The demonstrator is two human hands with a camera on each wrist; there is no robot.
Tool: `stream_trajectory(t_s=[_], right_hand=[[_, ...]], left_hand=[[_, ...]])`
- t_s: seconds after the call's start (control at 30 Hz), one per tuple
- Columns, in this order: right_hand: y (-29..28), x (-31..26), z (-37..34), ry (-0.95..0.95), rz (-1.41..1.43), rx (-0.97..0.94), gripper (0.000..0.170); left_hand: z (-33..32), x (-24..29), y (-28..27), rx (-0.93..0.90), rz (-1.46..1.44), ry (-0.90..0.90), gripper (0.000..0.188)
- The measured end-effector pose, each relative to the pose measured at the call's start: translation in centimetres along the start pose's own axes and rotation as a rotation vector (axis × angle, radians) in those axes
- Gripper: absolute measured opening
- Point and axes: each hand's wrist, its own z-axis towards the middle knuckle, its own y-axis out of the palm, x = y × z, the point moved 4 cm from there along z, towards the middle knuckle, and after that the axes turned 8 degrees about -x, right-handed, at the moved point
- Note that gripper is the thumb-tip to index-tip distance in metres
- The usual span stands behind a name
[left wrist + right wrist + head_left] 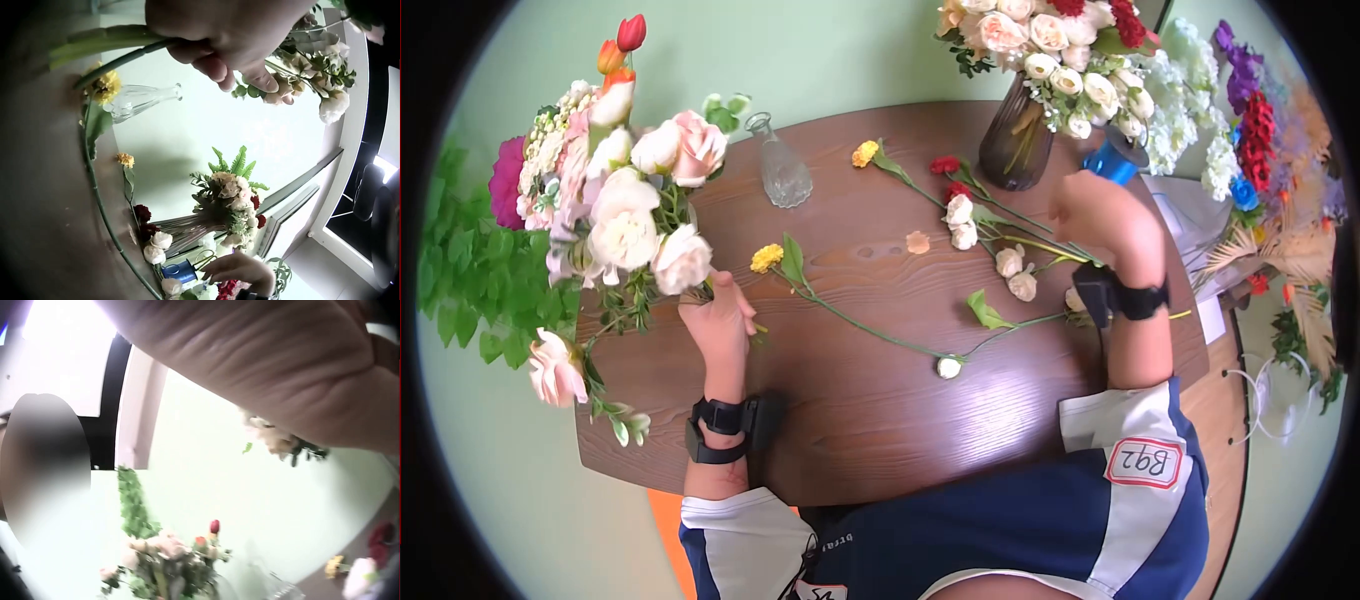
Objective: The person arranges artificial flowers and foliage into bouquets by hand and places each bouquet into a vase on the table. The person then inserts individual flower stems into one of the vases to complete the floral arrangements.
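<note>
In the head view my left hand (718, 315) grips a bouquet (625, 215) of pale roses and tulips by its stems, over the table's left side. Cut stem ends (106, 53) stick out below the fist in the left wrist view. My right hand (1108, 220) is raised at the back right, close to a blue holder (1108, 162). The left wrist view has its loosely bent fingers (220, 267) beside looped handles (205, 257) above that blue holder. Only the palm and wrist (269, 369) fill the top of the right wrist view.
A clear glass vase (782, 170) and a dark vase (1012, 140) full of flowers stand at the back of the table (850, 420). Loose stems lie across it, including a yellow flower (767, 258), white roses (961, 220) and red carnations (945, 164). More flowers (1260, 140) crowd the right.
</note>
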Motion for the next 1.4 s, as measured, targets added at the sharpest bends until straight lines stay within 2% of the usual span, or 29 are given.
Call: stream_trajectory(t_s=[0.03,0.1,0.17,0.23,0.27,0.33,0.37,0.4,0.43,0.47,0.5,0.53,0.57,0.6,0.67,0.7,0.77,0.8,0.83,1.03,1.1,1.17,1.4], right_hand=[[1.8,1.2,1.7,0.037,-0.031,-0.098,0.018],[4.6,1.6,4.2,0.002,-0.201,-0.257,0.022],[6.3,1.3,5.6,0.018,-0.106,-0.432,0.027],[6.5,1.0,5.9,0.015,-0.104,-0.413,0.023],[6.2,0.6,5.8,-0.061,-0.067,-0.346,0.022],[5.1,-0.2,5.3,-0.233,0.072,-0.212,0.015],[4.3,-0.5,4.9,-0.236,0.071,-0.205,0.015],[3.0,-1.2,4.4,-0.325,0.182,-0.089,0.013],[1.6,-1.7,3.7,-0.413,0.294,0.026,0.011],[0.3,-2.4,2.7,-0.520,0.317,0.092,0.009],[-0.9,-3.0,1.8,-0.519,0.315,0.094,0.009],[-2.6,-3.5,0.5,-0.557,0.477,0.226,0.010],[-3.8,-3.7,-0.6,-0.590,0.637,0.360,0.010],[-4.7,-3.5,-1.9,-0.661,0.656,0.585,0.008],[-6.4,-2.9,-4.9,-0.625,0.881,0.898,0.002],[-7.1,-2.2,-5.9,-0.726,0.905,1.124,0.006],[-8.5,-1.3,-8.9,-0.683,0.842,1.549,0.008],[-8.7,-0.6,-10.1,-0.548,0.773,1.706,0.006],[-9.1,-0.2,-10.7,-0.517,0.744,1.778,0.005],[-10.4,2.7,-9.8,-0.492,0.624,1.889,0.005],[-10.7,3.0,-10.6,-0.447,0.602,2.004,0.005],[-11.1,3.6,-10.9,-0.394,0.609,2.020,0.005],[-11.0,4.0,-5.8,-0.449,0.751,1.738,0.001]], left_hand=[[0.0,0.0,0.0,-0.007,-0.008,0.003,0.029],[0.1,0.2,-0.1,0.098,0.099,-0.101,0.017],[0.0,0.6,0.4,0.119,0.140,-0.114,0.016],[-0.3,0.7,0.5,0.090,0.256,-0.115,0.016],[-0.3,0.3,0.3,0.124,0.311,-0.151,0.018],[-0.2,-0.1,0.3,0.139,0.270,-0.140,0.018],[-0.2,-0.6,0.2,0.151,0.231,-0.138,0.019],[-0.2,-1.6,-0.3,0.143,0.078,-0.111,0.019],[-0.2,-2.2,-0.7,0.143,0.078,-0.106,0.019],[-0.2,-2.3,-0.9,0.174,0.172,-0.125,0.019],[-0.2,-2.6,-1.1,0.204,0.264,-0.145,0.019],[0.3,-3.5,-1.8,0.094,0.481,-0.046,0.018],[0.5,-3.5,-2.0,0.092,0.477,-0.045,0.018],[0.8,-3.2,-1.8,0.076,0.551,0.027,0.020],[1.1,-2.9,-1.7,0.061,0.617,0.104,0.022],[1.2,-3.0,-1.9,0.078,0.586,0.105,0.022],[1.2,-3.2,-2.1,0.112,0.523,0.106,0.023],[0.2,-0.7,-0.2,0.127,0.292,-0.082,0.020],[0.1,-0.6,-0.2,0.128,0.283,-0.080,0.020],[0.3,-0.4,-0.2,0.083,0.267,0.002,0.015],[0.2,-0.3,-0.2,0.090,0.254,-0.001,0.014],[0.3,-0.2,-0.1,0.102,0.239,-0.008,0.014],[0.0,0.6,0.2,0.149,0.179,-0.097,0.014]])
